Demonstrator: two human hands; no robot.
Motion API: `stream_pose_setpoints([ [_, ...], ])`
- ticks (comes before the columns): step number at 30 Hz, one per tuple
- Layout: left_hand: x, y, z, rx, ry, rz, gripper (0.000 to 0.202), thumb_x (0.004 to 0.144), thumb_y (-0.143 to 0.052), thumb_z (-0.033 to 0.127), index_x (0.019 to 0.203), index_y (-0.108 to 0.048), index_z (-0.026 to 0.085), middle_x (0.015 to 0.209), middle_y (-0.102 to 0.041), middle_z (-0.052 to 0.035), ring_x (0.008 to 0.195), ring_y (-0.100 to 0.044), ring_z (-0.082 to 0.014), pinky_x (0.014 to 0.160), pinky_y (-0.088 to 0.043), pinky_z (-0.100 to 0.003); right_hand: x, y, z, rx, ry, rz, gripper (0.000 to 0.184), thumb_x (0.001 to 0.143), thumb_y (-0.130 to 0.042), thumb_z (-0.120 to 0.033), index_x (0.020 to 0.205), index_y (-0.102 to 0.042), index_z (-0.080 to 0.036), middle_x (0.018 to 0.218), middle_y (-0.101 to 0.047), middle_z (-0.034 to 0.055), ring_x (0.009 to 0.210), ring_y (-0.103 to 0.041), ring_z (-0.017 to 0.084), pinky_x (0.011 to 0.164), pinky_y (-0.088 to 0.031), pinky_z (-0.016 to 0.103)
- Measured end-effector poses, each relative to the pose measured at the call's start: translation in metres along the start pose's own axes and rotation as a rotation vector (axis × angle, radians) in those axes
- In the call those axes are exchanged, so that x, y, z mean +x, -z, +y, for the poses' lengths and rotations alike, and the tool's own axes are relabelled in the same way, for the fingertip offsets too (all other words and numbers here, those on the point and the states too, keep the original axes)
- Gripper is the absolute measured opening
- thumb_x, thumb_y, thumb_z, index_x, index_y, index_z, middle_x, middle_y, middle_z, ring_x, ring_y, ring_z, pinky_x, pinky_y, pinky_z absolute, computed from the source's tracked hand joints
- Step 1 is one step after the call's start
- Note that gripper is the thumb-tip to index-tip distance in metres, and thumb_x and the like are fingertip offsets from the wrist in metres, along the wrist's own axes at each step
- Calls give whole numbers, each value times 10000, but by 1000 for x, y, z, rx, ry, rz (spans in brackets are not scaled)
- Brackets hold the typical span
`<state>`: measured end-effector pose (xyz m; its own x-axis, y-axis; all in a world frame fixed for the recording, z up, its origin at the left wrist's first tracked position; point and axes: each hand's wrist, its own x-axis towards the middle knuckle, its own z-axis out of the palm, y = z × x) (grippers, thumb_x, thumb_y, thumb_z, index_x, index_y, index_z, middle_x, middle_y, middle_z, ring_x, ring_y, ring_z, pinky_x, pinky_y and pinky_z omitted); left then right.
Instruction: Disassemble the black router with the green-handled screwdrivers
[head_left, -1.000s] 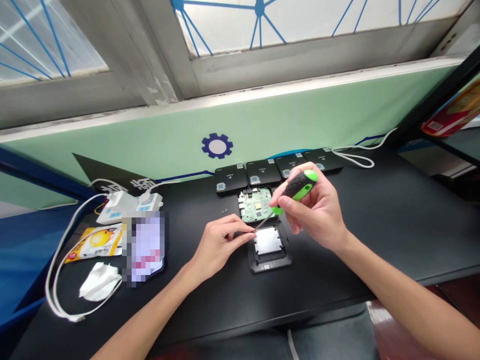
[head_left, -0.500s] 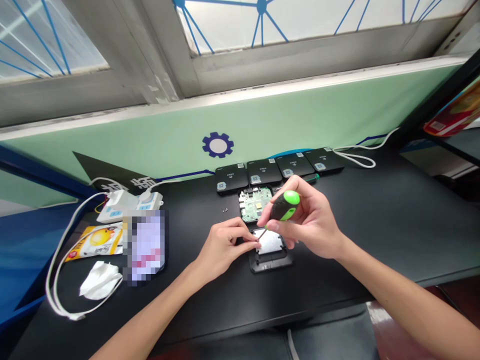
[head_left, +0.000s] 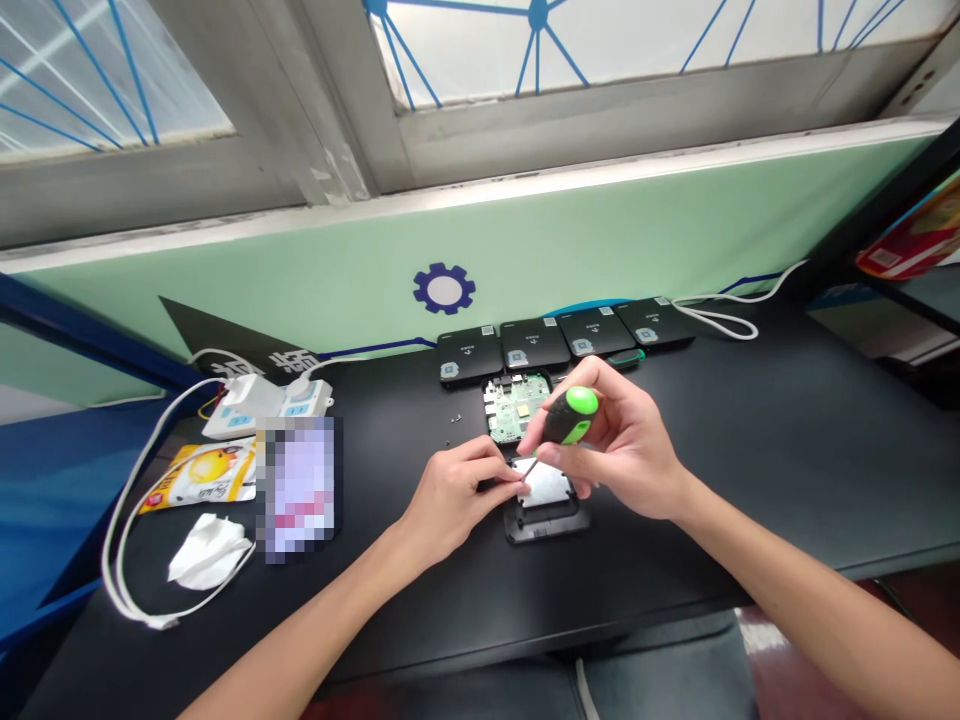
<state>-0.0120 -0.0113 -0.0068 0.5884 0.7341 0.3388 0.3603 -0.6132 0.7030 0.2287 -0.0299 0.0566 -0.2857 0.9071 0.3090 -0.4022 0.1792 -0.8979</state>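
Note:
My right hand [head_left: 611,440] is shut around a small screwdriver with a green-and-black handle [head_left: 574,415], its thin shaft slanting down and left. The shaft's tip is at a silver metal plate [head_left: 546,482], which lies in a black casing [head_left: 546,528]. My left hand [head_left: 457,498] comes in from the left, its fingertips at the plate's left edge beside the tip. Whether those fingers pinch something small is hidden. A green circuit board [head_left: 516,410] lies just beyond the plate.
Several black device boxes [head_left: 532,345] stand in a row behind the board. Tiny screws [head_left: 454,416] lie left of it. To the left are a white power strip [head_left: 262,408], a white cable [head_left: 124,570], a snack packet [head_left: 202,478], a tissue [head_left: 208,552] and a pixelated object [head_left: 298,488].
The screwdriver has moved down from above my left hand to the plate, its handle now more upright. Both hands have closed in around the plate. The view has drifted slightly.

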Motion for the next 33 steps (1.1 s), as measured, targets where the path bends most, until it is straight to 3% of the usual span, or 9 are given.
stream_pose_setpoints([
  [15,1,4,-1,-7,-12,-37,176,1050,-828,363,973,-886,216,883,-721,-8,719,-673,-132,673,-467,-248,-1,4,2,-58,-24,-22,359,918,-908,-94,1081,-624,-241,1056,-838,39,678,-736,115,459,-589,164],
  [20,1,3,1,15,1,-42,167,1054,-824,352,976,-898,224,881,-723,-14,690,-653,-130,647,-447,-260,0,6,3,-198,73,2,423,822,-1006,-148,1004,-639,-257,965,-744,-11,694,-694,134,479,-587,209],
  [23,1,3,2,-2,30,-42,80,1016,-869,292,971,-905,237,877,-726,-2,685,-649,-125,639,-442,-256,4,9,0,-415,160,-13,454,831,-1017,-210,1114,-669,-279,940,-698,-28,715,-677,138,544,-573,229],
  [27,1,2,2,-41,77,-41,43,984,-898,250,942,-909,247,879,-738,6,717,-679,-131,673,-464,-256,18,9,-17,-857,359,-147,410,995,-889,-314,1330,-657,-274,1125,-750,20,647,-590,93,551,-485,237],
  [30,2,3,2,-46,103,-46,74,983,-895,257,912,-901,238,894,-747,3,725,-681,-141,684,-468,-262,30,-4,-39,-1247,463,-355,180,1139,-685,-388,1121,-667,-209,891,-699,-7,593,-505,105,555,-367,282],
  [33,3,4,4,-91,115,-42,98,1003,-851,242,913,-886,221,894,-759,-2,768,-712,-166,705,-489,-265,37,-28,-64,-1585,408,-471,333,1203,-511,-421,972,-624,-210,752,-618,-16,554,-447,141,555,-232,333],
])
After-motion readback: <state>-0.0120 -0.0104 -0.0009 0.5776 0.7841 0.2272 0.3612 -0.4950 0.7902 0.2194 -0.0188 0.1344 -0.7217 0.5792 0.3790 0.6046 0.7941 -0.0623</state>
